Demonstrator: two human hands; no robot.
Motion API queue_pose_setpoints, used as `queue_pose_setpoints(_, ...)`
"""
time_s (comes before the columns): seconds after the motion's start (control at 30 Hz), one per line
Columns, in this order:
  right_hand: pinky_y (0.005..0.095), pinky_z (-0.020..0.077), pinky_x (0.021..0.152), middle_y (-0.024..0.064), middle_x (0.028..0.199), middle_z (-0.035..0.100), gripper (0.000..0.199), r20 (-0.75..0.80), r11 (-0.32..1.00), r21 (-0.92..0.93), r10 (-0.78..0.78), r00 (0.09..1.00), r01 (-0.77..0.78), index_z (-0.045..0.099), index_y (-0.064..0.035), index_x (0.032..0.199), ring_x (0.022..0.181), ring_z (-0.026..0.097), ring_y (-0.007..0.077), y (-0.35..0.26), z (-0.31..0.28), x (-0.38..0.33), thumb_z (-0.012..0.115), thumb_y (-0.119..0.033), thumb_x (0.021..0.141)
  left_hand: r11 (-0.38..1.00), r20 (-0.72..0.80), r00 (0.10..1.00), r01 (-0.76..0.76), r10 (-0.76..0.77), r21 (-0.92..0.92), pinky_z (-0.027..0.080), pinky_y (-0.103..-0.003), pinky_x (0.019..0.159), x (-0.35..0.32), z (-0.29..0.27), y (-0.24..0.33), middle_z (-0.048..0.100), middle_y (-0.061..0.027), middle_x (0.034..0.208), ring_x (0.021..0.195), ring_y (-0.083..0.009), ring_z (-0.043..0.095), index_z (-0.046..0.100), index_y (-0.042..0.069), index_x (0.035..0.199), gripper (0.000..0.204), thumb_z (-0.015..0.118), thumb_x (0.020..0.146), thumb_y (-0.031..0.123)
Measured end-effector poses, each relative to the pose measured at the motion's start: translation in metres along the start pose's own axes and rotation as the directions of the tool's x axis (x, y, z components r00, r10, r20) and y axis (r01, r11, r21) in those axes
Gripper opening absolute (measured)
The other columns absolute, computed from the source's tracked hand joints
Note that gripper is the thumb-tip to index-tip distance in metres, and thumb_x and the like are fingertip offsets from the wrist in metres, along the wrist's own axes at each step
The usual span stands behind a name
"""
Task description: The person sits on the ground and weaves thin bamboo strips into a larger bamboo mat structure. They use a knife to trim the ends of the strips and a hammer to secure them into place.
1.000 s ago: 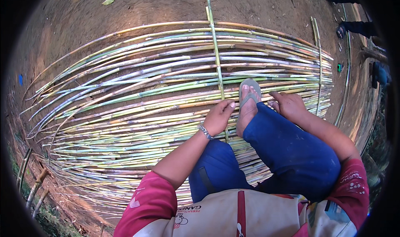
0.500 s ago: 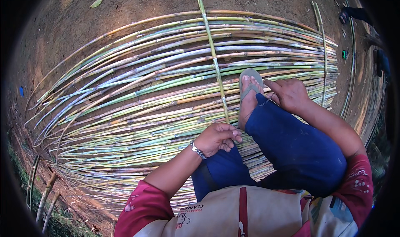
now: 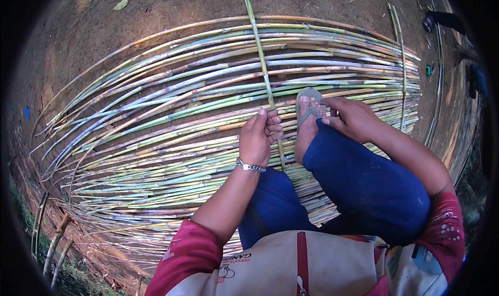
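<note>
Long thin canes (image 3: 171, 101), green, tan and purplish, lie side by side on the ground under me. A jointed green cane (image 3: 259, 44) crosses over them as a crosspiece. My left hand (image 3: 259, 137), a bracelet at its wrist, is at this crosspiece with fingers curled and fingertips close to it. Whatever it pinches is too small to make out. My right hand (image 3: 351, 118) is closed beside my sandalled foot (image 3: 308, 120), thumb and forefinger near the sandal's edge. What lies between those fingers is hidden. The foot rests on the canes just right of the crosspiece.
Another crosspiece (image 3: 402, 70) spans the canes at the right. Bare brown soil (image 3: 192, 2) borders the far side, with a leaf (image 3: 120, 5) on it. Upright stakes (image 3: 56, 244) stand at the lower left. A person's dark-clothed limb (image 3: 442, 19) shows at the upper right.
My left hand has moved forward from beside my knee to the crosspiece. My right hand has shifted slightly left and down, closer to the foot. The canes appear unmoved.
</note>
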State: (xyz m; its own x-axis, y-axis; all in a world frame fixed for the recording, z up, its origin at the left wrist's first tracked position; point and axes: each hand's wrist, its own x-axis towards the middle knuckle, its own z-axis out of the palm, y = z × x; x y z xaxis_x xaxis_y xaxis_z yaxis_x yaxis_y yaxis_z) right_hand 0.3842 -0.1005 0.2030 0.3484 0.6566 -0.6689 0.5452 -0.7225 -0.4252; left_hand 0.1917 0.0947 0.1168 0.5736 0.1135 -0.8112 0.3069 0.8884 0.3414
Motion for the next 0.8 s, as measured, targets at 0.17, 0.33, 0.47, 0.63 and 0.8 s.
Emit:
queue_pose_setpoints(0.17, 0.0501, 0.0533, 0.095, 0.0164, 0.120, 0.070, 0.059, -0.050, 0.985, -0.085, -0.155, 0.987, 0.151, 0.055, -0.0113, 0.145, 0.113, 0.067, 0.0386, -0.027, -0.021, 0.006, 0.072, -0.033, 0.093, 0.963, 0.035, 0.995, -0.095, 0.089, 0.252, 0.054, -0.029, 0.072, 0.003, 0.014, 0.003, 0.066, -0.0023, 0.090, 0.077, -0.0112, 0.062, 0.070, 0.001, 0.115, 0.039, 0.055, 0.110, 0.037)
queue_pose_setpoints(0.33, 0.0494, 0.0552, 0.085, 0.0146, 0.108, 0.073, 0.033, -0.152, 0.967, 0.081, -0.228, 0.962, 0.242, 0.065, -0.0119, 0.126, 0.101, 0.070, 0.0383, -0.041, -0.015, 0.011, 0.068, -0.024, 0.096, 0.962, 0.231, 0.971, -0.124, 0.067, 0.242, 0.053, -0.026, 0.074, -0.002, 0.033, 0.000, 0.069, -0.0025, 0.088, 0.077, -0.0096, 0.064, 0.072, 0.000, 0.113, 0.041, 0.054, 0.110, 0.037)
queue_pose_setpoints(0.47, 0.0489, 0.0562, 0.078, 0.0139, 0.097, 0.074, 0.017, -0.221, 0.964, 0.108, -0.215, 0.951, 0.242, 0.070, -0.0118, 0.110, 0.091, 0.071, 0.0380, -0.034, -0.016, 0.009, 0.065, -0.021, 0.097, 0.994, 0.314, 0.949, -0.004, -0.029, 0.105, 0.055, -0.035, 0.083, -0.006, 0.027, 0.016, 0.071, -0.0125, 0.099, 0.086, -0.0187, 0.067, 0.067, -0.004, 0.120, 0.054, 0.043, 0.112, 0.044)
queue_pose_setpoints(0.63, 0.0478, 0.0565, 0.076, 0.0123, 0.094, 0.074, 0.015, -0.208, 0.954, 0.091, -0.262, 0.942, 0.285, 0.071, -0.0119, 0.107, 0.088, 0.072, 0.0371, -0.029, -0.021, 0.007, 0.065, -0.021, 0.097, 0.978, 0.455, 0.891, -0.094, -0.002, 0.188, 0.055, -0.034, 0.083, -0.009, 0.021, 0.026, 0.072, -0.0152, 0.102, 0.088, -0.0201, 0.068, 0.066, -0.005, 0.116, 0.049, 0.045, 0.112, 0.039)
queue_pose_setpoints(0.8, 0.0478, 0.0561, 0.077, 0.0123, 0.094, 0.074, 0.014, -0.186, 0.948, 0.059, -0.298, 0.936, 0.313, 0.071, -0.0109, 0.105, 0.089, 0.071, 0.0374, -0.032, -0.031, 0.008, 0.065, -0.020, 0.097, 0.925, 0.480, 0.877, -0.161, -0.027, 0.345, 0.054, -0.029, 0.074, -0.013, 0.019, 0.037, 0.072, -0.0087, 0.089, 0.079, -0.0146, 0.067, 0.070, 0.000, 0.106, 0.022, 0.064, 0.104, 0.021)
